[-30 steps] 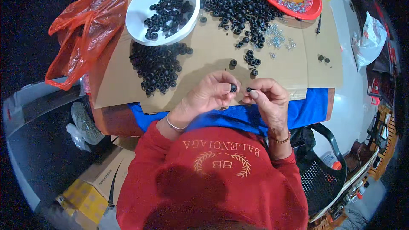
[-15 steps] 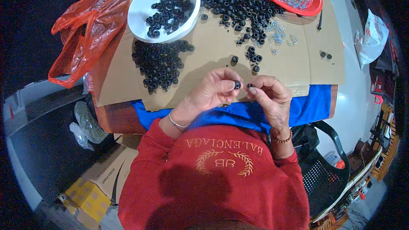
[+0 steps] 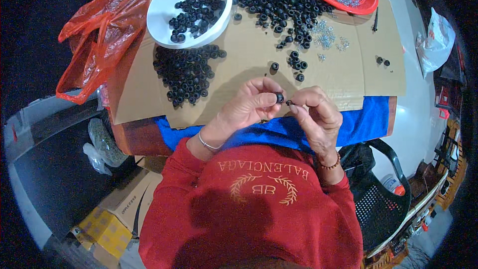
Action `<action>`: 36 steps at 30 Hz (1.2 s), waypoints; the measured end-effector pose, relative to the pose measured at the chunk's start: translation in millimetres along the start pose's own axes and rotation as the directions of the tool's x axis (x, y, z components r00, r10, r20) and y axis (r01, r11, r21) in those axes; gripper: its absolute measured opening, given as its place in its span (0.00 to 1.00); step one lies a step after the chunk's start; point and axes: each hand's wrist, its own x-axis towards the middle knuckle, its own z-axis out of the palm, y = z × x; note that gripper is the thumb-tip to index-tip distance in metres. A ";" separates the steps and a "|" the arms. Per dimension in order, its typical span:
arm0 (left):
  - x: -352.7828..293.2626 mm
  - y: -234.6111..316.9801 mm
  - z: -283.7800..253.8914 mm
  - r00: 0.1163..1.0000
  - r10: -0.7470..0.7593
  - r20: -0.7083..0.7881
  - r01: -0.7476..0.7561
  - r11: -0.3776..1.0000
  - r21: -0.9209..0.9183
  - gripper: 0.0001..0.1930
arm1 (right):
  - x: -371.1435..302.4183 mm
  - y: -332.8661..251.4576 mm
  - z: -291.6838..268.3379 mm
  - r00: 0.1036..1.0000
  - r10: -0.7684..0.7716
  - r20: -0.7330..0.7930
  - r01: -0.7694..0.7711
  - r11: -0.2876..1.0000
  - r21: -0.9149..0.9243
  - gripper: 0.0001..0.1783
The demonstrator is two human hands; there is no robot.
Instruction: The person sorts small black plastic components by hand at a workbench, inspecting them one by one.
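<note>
My left hand (image 3: 251, 103) pinches a round black part with a hollow end (image 3: 280, 98) between thumb and fingertips. Just to its right, my right hand (image 3: 318, 114) grips a small dark piece (image 3: 289, 102), too small to name for certain. The two pieces are very close together; whether they touch I cannot tell. Both hands are above the near edge of the cardboard sheet (image 3: 239, 65). Beyond my fingertips lie a single black part (image 3: 275, 66) and a small cluster of similar ones (image 3: 297, 61).
A white bowl (image 3: 154, 17) holds black parts, with a pile (image 3: 181, 74) before it. A larger heap (image 3: 281, 5) lies farther back, beside clear little pieces (image 3: 324, 35) and a red tray (image 3: 371, 5). A red plastic bag (image 3: 107, 30) lies left; blue cloth (image 3: 371, 119) hangs in front.
The round black part and the small dark piece have come slightly closer together. Both hands keep their grips, and the view has shifted a little.
</note>
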 end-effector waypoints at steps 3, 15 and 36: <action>0.3 -1.2 -0.8 1.000 0.018 -0.007 -0.018 0.999 0.044 0.08 | 0.8 0.1 5.3 0.992 -0.122 -0.031 0.120 0.991 -0.065 0.07; -0.1 -2.0 2.2 0.999 0.029 -0.026 -0.028 0.999 0.036 0.08 | 4.2 0.7 10.2 0.960 -0.278 -0.005 0.265 0.918 -0.295 0.09; -1.9 0.8 3.2 0.997 -0.005 -0.072 0.012 0.995 0.103 0.11 | 10.3 3.7 -4.9 0.978 0.149 0.146 -0.161 0.985 0.070 0.09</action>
